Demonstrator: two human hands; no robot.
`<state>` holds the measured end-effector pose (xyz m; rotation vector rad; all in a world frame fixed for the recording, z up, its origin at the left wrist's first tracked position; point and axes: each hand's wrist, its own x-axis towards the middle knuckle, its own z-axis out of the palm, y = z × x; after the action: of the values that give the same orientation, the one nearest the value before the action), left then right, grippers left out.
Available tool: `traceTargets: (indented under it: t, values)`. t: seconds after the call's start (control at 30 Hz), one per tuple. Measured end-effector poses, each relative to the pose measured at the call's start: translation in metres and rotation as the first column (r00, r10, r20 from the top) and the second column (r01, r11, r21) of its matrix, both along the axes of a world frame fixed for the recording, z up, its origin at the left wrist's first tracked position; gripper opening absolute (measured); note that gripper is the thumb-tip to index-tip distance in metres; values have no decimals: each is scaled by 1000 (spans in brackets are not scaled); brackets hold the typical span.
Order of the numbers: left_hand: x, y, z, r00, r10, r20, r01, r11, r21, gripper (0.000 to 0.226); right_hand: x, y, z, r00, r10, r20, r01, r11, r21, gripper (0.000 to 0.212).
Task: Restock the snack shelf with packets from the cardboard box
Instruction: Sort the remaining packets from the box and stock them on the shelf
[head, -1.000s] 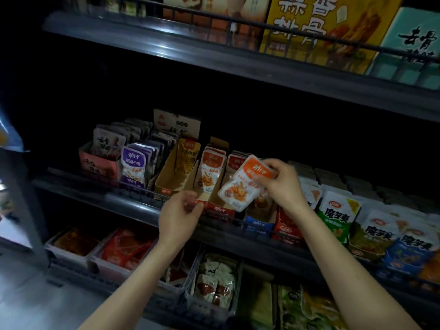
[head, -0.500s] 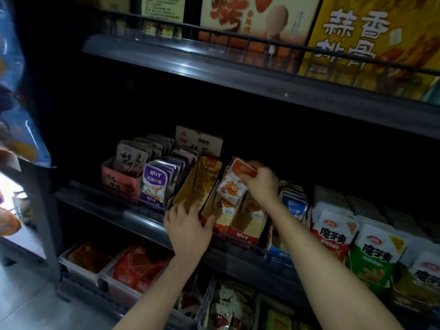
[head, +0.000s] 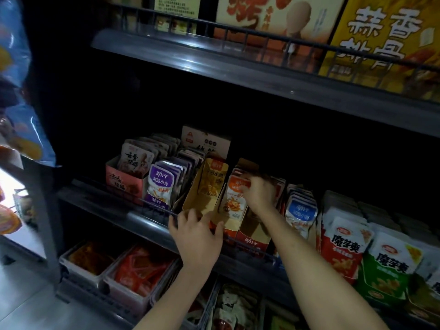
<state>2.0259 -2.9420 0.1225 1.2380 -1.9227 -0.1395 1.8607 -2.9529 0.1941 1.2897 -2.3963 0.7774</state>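
In the head view, the right hand (head: 258,194) pinches the top of an orange packet (head: 232,203), which stands upright at the front of a red-fronted box (head: 253,240) on the middle shelf (head: 142,216). Its fingertips are hidden behind the packet. The left hand (head: 197,236) grips the front lip of the neighbouring cardboard display box (head: 202,198). The rows further back are lost in darkness.

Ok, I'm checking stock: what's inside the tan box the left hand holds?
One yellow packet shows at the back of the tan box, bare cardboard before it. The left hand covers the front corner.
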Motion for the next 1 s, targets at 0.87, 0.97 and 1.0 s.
traceTargets:
  t: [0.87,0.97,1.0]
  values:
    - [46,39,-4,1000,-30,7,30,999,43,36,48,132,2,997,37,-75,-45,992,-117,26]
    - [52,39,0,999,-48,-20,48,998,30,36,54,123,8,998,36,-42,-39,997,-72,33]
    - [53,37,2,998,-50,-30,50,998,25,35,55,118,10,999,32,-36,-34,998,-60,35]
